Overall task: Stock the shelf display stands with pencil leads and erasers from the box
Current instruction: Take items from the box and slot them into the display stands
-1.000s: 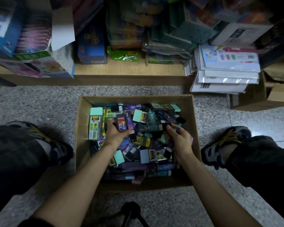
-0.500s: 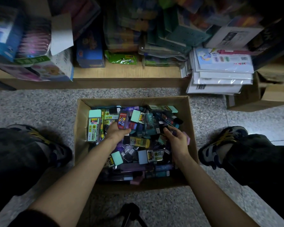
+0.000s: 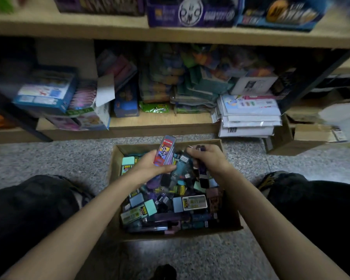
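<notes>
Over the box (image 3: 115, 158), a red lead case (image 3: 164, 152) is gripped by the left hand's (image 3: 150, 165) curled fingers. A dark case (image 3: 200, 147) is pinched in the curled right hand (image 3: 209, 158).

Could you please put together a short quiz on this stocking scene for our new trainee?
1. True or false: the left hand holds a red-and-purple lead case.
2. The cardboard box stands on: A) the floor, B) the lower shelf, C) the person's lap.
3. Which hand grips small dark items?
Key: 1 true; 2 A; 3 the right hand.
</notes>
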`<state>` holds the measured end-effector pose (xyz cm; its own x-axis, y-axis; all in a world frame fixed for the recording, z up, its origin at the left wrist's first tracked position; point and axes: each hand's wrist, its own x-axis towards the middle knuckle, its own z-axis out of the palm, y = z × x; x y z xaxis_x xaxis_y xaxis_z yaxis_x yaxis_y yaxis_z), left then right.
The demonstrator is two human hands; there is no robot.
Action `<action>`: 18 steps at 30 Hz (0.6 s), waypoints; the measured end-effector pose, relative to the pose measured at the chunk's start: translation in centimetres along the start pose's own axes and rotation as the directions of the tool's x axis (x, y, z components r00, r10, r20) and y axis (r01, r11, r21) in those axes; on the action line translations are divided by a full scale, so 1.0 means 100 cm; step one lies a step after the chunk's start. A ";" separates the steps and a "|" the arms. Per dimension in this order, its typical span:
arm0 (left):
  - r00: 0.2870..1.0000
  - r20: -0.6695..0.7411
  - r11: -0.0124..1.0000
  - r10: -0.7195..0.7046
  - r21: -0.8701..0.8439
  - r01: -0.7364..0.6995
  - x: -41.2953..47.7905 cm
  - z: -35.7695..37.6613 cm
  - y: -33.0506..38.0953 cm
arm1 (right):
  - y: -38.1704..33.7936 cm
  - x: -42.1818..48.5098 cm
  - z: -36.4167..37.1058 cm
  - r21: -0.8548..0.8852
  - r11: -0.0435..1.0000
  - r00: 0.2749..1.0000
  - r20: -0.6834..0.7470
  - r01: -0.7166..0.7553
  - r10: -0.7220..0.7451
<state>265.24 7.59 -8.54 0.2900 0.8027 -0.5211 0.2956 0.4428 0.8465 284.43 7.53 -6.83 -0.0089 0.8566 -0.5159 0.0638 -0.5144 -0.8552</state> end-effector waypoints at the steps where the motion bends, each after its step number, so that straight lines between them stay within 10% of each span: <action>1: 1.000 0.003 1.000 0.016 0.010 -0.016 -0.006 -0.003 0.011 | -0.011 -0.006 0.000 0.044 0.999 1.000 0.017 0.003 -0.004; 18: 0.884 -0.111 0.887 0.454 -0.032 -0.460 -0.070 -0.022 0.194 | -0.186 -0.078 -0.022 0.577 0.790 0.925 0.146 0.208 -0.351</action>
<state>266.93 11.48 11.75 0.2892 0.9551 -0.0642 0.0999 0.0366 0.9943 285.52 10.47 13.20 -0.1762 0.9669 -0.1848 -0.5274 -0.2513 -0.8116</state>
